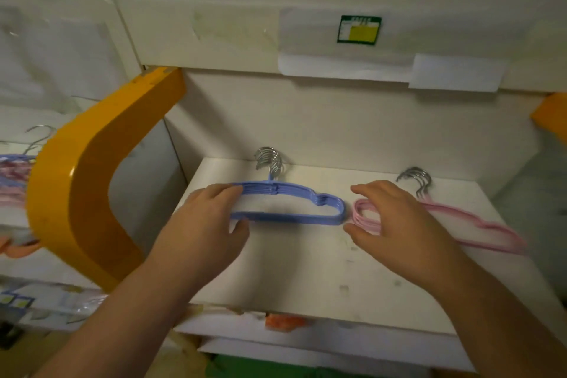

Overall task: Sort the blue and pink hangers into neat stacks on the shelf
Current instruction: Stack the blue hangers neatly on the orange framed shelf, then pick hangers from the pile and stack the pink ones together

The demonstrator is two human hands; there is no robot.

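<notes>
A stack of blue hangers lies on the white shelf, metal hooks pointing to the back wall. My left hand grips the stack's left end, fingers over the top bar and thumb under the bottom bar. To the right lies a stack of pink hangers, hooks also at the back. My right hand hovers over the pink stack's left end with fingers spread and relaxed, hiding part of it; I cannot tell whether it touches the hangers.
A curved orange shelf bracket stands at the left of the shelf. Beyond it, more blue and pink hangers lie on a neighbouring shelf. A green and yellow label is stuck on the panel above. Another orange piece shows at the right edge.
</notes>
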